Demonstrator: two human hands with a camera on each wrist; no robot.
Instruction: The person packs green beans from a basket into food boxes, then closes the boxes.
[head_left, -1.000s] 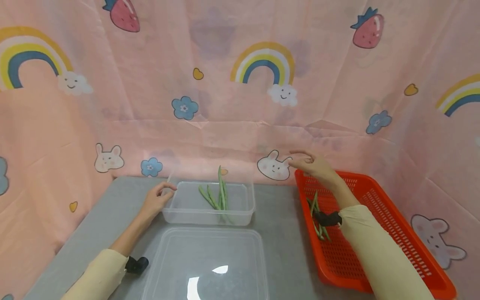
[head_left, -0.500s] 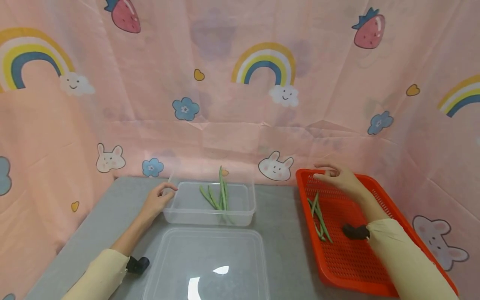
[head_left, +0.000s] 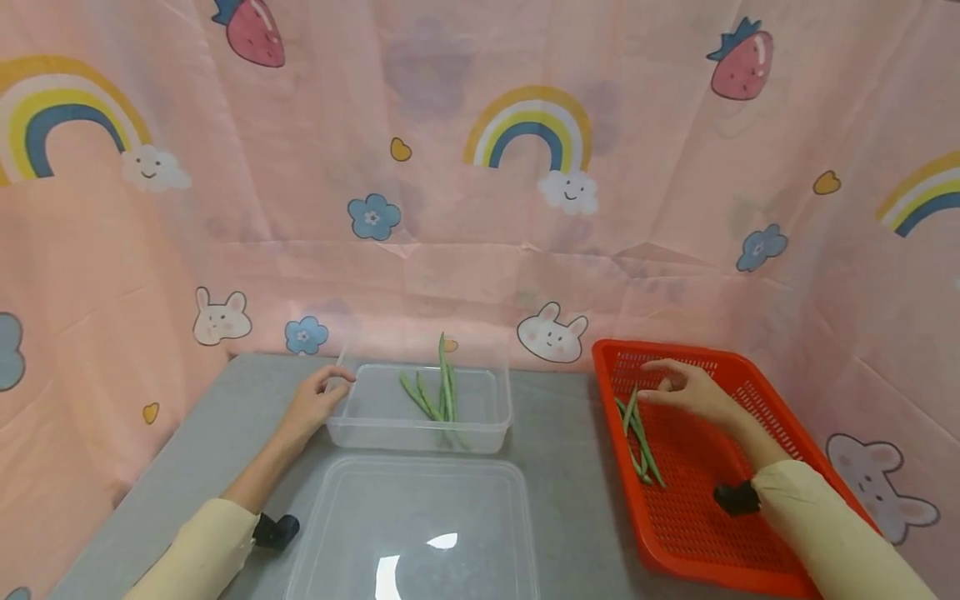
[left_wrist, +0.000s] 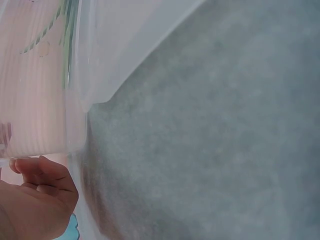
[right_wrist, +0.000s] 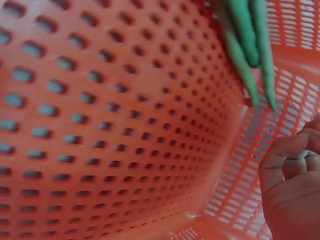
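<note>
A clear plastic container (head_left: 420, 437) stands at the back of the grey table with several green beans (head_left: 442, 392) in it. My left hand (head_left: 315, 402) grips its left rim; in the left wrist view the curled fingers (left_wrist: 37, 200) lie against the container wall (left_wrist: 125, 45). A red perforated basket (head_left: 697, 508) sits on the right with a few green beans (head_left: 641, 437) near its left side. My right hand (head_left: 686, 390) hovers inside the basket just right of those beans, fingers loosely bent and empty. In the right wrist view the beans (right_wrist: 247, 45) lie beyond my fingers (right_wrist: 292, 175).
A clear lid (head_left: 412, 533) lies flat in front of the container, near the table's front edge. Pink patterned cloth walls in the table at the back and both sides. Bare grey table (head_left: 558, 450) separates container and basket.
My right hand has moved from above the basket's far left corner rightward and down into the basket, close to the beans. The left hand has stayed on the container.
</note>
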